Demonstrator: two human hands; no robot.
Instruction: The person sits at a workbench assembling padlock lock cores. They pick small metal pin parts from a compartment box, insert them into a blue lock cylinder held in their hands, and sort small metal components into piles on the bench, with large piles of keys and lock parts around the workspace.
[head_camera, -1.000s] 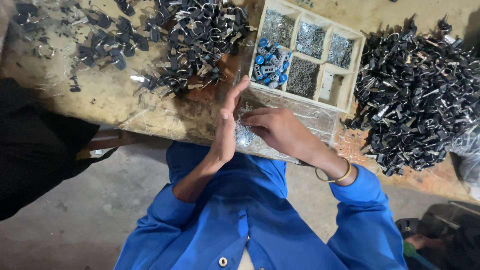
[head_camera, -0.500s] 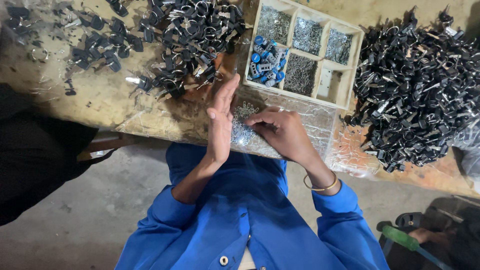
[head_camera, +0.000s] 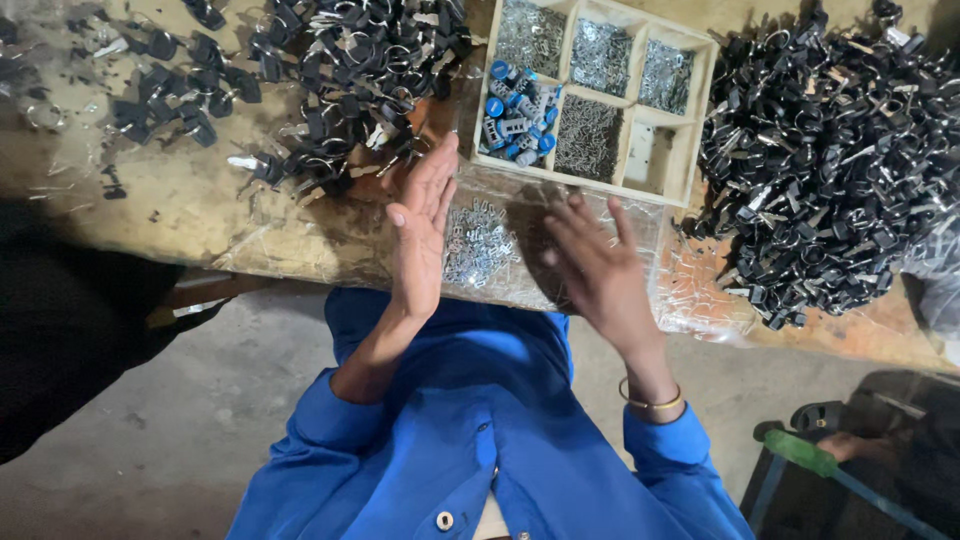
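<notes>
Both hands open and empty over small metal parts at bench edge.

Left hand (head_camera: 420, 235) held edge-on, fingers straight and together, palm facing right hand (head_camera: 592, 268); right hand blurred, fingers spread, gripping nothing. Between and just beyond them, heap of small silver parts (head_camera: 478, 243) lying on clear plastic sheet (head_camera: 640, 225). Further out, wooden divided tray (head_camera: 598, 95) holding screws and blue caps (head_camera: 515, 120). Black clip piles left (head_camera: 350, 70) and right (head_camera: 820, 150) on table (head_camera: 190, 205).
</notes>
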